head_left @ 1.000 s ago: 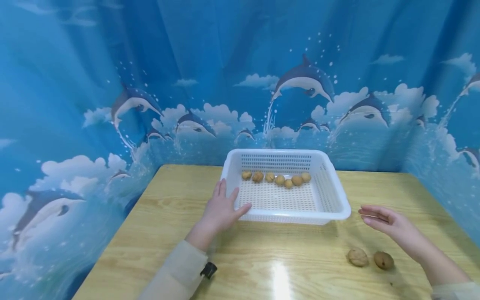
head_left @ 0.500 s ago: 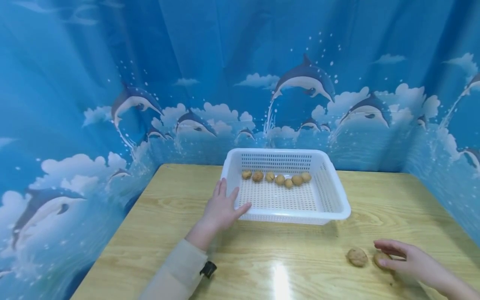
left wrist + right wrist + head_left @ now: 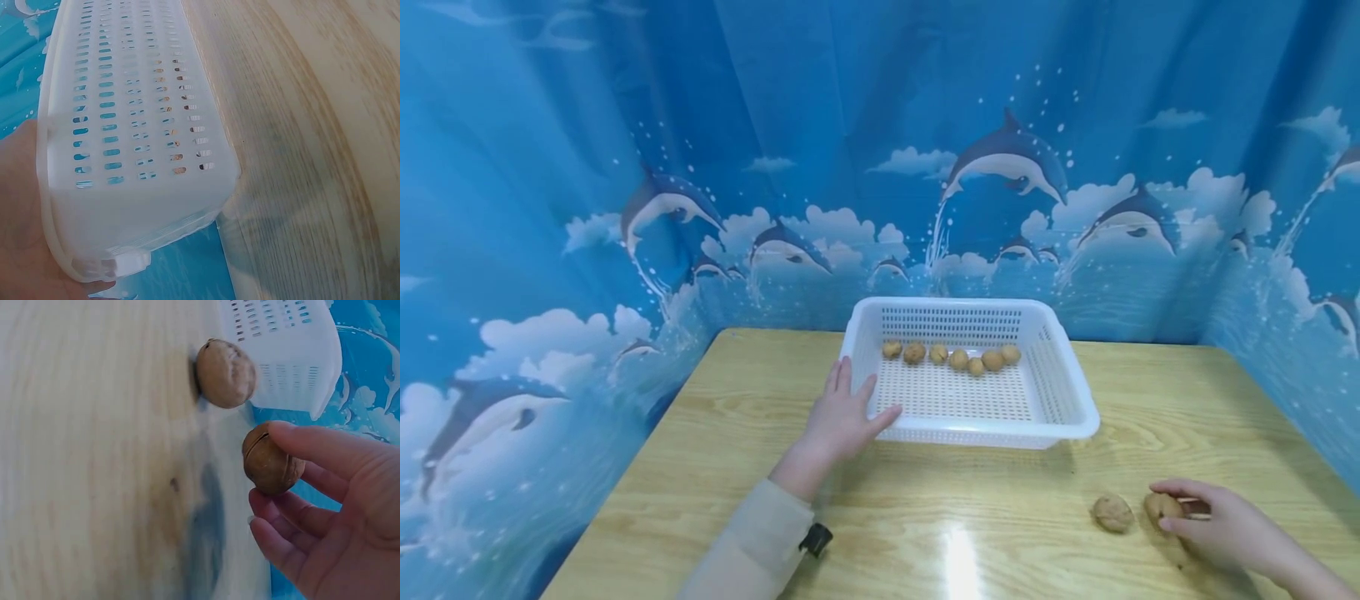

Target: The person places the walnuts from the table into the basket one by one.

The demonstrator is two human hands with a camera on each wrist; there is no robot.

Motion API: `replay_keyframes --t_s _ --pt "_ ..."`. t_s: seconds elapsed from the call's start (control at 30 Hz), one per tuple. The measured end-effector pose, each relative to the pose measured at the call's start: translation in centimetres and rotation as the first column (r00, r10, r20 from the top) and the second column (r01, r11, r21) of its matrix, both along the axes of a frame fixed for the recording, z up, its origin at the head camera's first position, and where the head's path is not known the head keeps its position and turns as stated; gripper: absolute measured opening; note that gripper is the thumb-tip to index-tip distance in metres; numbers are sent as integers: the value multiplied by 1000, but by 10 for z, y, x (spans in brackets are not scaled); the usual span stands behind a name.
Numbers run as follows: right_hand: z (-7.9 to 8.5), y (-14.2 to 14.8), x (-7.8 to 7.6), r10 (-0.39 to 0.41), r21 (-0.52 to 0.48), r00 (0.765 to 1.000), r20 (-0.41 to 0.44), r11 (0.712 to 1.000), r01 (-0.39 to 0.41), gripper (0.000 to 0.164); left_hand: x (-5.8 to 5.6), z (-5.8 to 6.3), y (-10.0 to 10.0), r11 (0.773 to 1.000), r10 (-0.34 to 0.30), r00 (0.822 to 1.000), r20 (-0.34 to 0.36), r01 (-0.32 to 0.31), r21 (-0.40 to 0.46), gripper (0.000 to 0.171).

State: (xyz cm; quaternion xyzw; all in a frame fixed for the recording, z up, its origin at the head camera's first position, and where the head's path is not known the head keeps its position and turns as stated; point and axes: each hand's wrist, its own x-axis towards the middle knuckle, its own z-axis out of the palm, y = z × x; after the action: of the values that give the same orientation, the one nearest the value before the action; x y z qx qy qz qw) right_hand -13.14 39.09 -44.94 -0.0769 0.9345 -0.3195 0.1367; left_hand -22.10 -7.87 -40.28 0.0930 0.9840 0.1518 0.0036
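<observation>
My right hand (image 3: 1232, 525) pinches a brown walnut (image 3: 270, 459) between thumb and fingertips at the table's right side. In the right wrist view a dark seam shows on this walnut, just over the wood. Left of it a second, paler walnut (image 3: 1112, 513) lies on the table. A white plastic basket (image 3: 985, 431) with slotted walls stands farther back, holding several walnuts (image 3: 958, 359) in an uneven row near its back wall. My left hand (image 3: 841, 417) rests on the basket's front left corner, fingers spread along the rim.
The wooden table (image 3: 715, 467) has its back edge behind the basket. A blue curtain (image 3: 850, 125) printed with dolphins hangs behind it and along both sides. A black strap end (image 3: 816, 540) sits by the left sleeve.
My right hand has come down from beside the basket to the right-hand walnut, taken it between thumb and fingers and shifted it slightly. The left hand and basket have stayed put.
</observation>
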Motion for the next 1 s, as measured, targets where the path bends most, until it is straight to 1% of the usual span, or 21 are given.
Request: replay_keyframes --t_s 0.17,0.33,0.43,0.57,0.67,0.77,0.9,1.0 --pt "20 -6 -4 9 -92 1000 -7 996 -9 55 0 -4 0 1000 6 1000 6 -6 10 82" --pt "41 -22 -10 -16 -109 994 -111 994 4 52 -1 -5 0 1000 -6 1000 -12 6 -1 82" --pt "55 -34 -16 -18 -144 988 -151 990 -4 50 -1 -4 -1 1000 -16 1000 -27 15 -19 81" --pt "74 -55 -30 -13 -183 985 -171 983 -19 52 -1 -3 -3 999 -19 999 -33 18 -40 80" --pt "87 -71 -42 -11 -193 986 -164 981 -21 56 -1 -3 -4 999 -17 999 -28 16 -48 80" --pt "98 -87 -56 11 -207 987 -163 977 -45 59 -1 -4 -4 999 -13 1000 -22 12 -47 81" --pt "114 -108 -74 67 -214 982 -174 971 -104 58 -2 -4 -3 999 -10 1000 -15 10 -37 81" --pt "124 -124 -87 112 -190 978 -177 971 -146 57 -3 -3 -2 1000 -11 1000 -14 11 -29 81"
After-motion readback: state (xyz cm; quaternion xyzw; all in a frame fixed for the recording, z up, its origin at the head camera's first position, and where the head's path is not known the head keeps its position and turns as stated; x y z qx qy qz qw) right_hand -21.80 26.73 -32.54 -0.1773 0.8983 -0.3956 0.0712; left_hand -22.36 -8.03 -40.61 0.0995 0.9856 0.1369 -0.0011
